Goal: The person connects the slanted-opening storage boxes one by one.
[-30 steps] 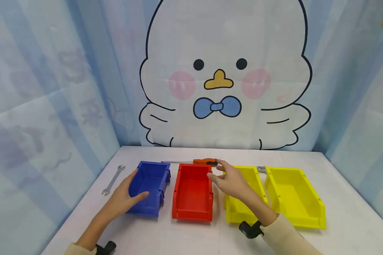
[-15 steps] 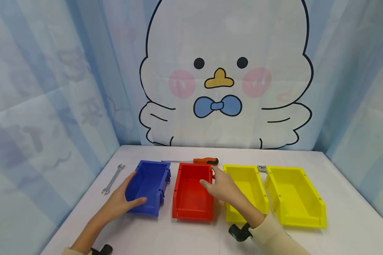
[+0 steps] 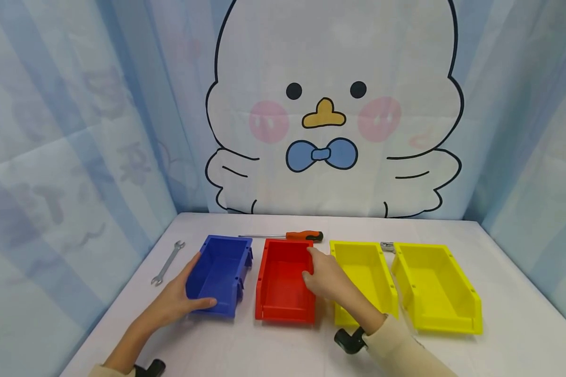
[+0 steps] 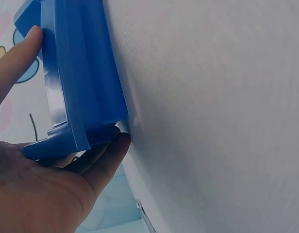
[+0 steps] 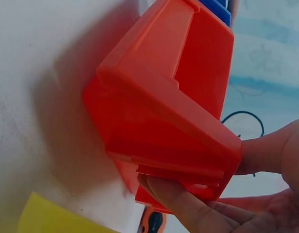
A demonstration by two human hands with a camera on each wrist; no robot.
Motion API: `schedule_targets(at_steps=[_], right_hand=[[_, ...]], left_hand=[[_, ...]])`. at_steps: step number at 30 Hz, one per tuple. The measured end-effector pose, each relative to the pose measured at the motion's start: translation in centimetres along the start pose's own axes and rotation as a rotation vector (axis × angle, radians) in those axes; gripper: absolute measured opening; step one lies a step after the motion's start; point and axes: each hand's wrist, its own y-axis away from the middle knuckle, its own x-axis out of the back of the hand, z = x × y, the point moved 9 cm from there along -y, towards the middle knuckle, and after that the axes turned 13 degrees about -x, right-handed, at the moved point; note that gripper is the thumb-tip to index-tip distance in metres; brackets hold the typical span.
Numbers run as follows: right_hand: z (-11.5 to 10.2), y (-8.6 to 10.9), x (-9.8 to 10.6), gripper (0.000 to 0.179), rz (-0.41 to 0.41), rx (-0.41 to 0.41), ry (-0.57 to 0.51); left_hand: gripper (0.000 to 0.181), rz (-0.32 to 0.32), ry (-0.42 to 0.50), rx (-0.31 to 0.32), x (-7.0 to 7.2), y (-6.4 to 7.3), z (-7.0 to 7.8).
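So the right hand (image 3: 327, 275) has moved from up by the screwdriver (image 3: 304, 235) to pinching the red bin's (image 3: 285, 285) right wall. Left hand's (image 3: 172, 298) got thumb and fingers gripping the blue bin (image 3: 219, 275) beside it. Bins are on a white table (image 3: 273, 351), pale blue curtains (image 3: 66, 157) either side, big cartoon bird (image 3: 332, 193) behind.

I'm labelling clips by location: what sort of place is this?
Probably a curtained-off recording booth: pale blue printed fabric curtains stand on three sides of a white fabric-topped table, and small black wrist-worn devices suggest filming.
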Motion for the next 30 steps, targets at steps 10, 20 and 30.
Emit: schedule_targets(at_steps=[10,20,30], right_hand=[[0.2,-0.1,0.0,0.065,0.012,-0.030,-0.066],[0.2,-0.3,0.5,0.064,0.034,-0.029,-0.111],[-1.6,0.1,2.6,0.063,0.084,0.048,-0.116]], left_hand=[[0.126,0.004,0.008,0.003,0.0,0.1,-0.1],[0.126,-0.010,-0.005,0.005,-0.4,-0.2,0.0],[0.127,-0.004,-0.003,0.013,-0.6,-0.4,0.6]])
